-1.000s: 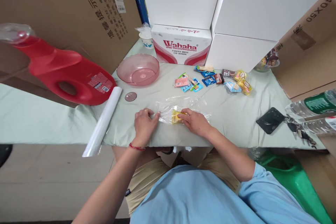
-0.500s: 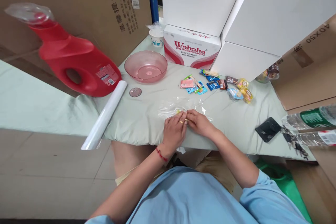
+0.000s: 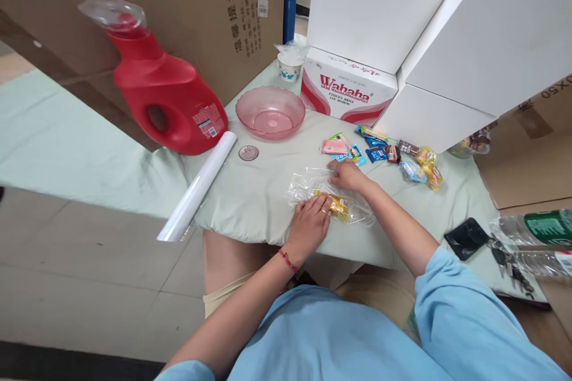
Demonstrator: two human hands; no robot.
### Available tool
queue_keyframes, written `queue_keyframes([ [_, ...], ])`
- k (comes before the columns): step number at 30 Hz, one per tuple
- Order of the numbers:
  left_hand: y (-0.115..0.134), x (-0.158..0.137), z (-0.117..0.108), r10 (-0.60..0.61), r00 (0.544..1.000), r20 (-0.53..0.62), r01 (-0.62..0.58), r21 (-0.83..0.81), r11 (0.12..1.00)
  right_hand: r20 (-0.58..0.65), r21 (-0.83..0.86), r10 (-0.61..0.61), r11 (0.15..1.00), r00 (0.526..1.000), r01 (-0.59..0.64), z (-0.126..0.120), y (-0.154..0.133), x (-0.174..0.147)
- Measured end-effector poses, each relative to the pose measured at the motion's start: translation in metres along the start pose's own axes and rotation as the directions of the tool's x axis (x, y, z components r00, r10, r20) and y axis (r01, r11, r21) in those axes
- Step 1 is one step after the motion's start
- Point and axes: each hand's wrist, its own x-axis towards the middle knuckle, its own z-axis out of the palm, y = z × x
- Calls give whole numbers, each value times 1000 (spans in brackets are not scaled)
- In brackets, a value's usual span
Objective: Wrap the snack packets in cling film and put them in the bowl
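Observation:
My left hand [image 3: 311, 221] lies flat with its fingers stretched over a yellow-wrapped snack [image 3: 339, 208], covering its left end. Beneath and around the snack spreads a crinkled clear plastic sheet or bag [image 3: 361, 214]; which of the two I cannot tell. My right hand [image 3: 349, 176] is at the far edge of the plastic, fingers extended to the left, apart from the snack. Just beyond its fingertips sits a pink packet [image 3: 334, 147] on top of several small blue and green packets [image 3: 356, 155].
More wrapped snacks [image 3: 413, 171] lie to the right. A pink bowl [image 3: 270, 113], round tin [image 3: 248, 153], white roll [image 3: 196, 187] and red jug [image 3: 172, 101] stand left. Boxes [image 3: 348, 86] line the back. A black wallet [image 3: 467, 238], keys and bottles [image 3: 547, 227] are far right.
My right hand has moved away from my left and outward to the plastic's far edge. The yellow snack now shows beside my left hand. The camera view has shifted.

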Motion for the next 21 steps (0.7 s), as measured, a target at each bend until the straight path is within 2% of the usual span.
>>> queue_keyframes([
  [2, 0, 0, 1, -2, 1000, -2, 2, -5, 1000, 52, 86, 4, 996, 999, -9, -2, 3, 8],
  [6, -1, -1, 2, -9, 1000, -15, 9, -16, 1000, 14, 392, -31, 919, 999, 24, -14, 14, 11],
  [8, -1, -1, 3, -5, 1000, -20, 5, -14, 1000, 17, 460, -10, 888, 1000, 1, -19, 19, 8],
  [11, -2, -1, 4, 0, 1000, -30, -1, -8, 1000, 135, 419, 36, 903, 990, -90, -23, 26, 1],
  [13, -1, -2, 4, 2, 999, -34, -2, -3, 1000, 193, 410, 15, 907, 981, -95, -24, 27, -4],
  [17, -1, -2, 5, 4, 999, -35, -4, 2, 1000, 126, 436, -115, 899, 985, 49, -28, 15, -22],
  [19, -1, -1, 5, -3, 999, -34, 3, -1, 1000, 98, 368, -200, 918, 975, 152, -27, 0, -41],
  [21, -1, -1, 4, -23, 999, -37, 23, -13, 1000, 112, 223, -259, 947, 959, 229, -20, -19, -66],
])
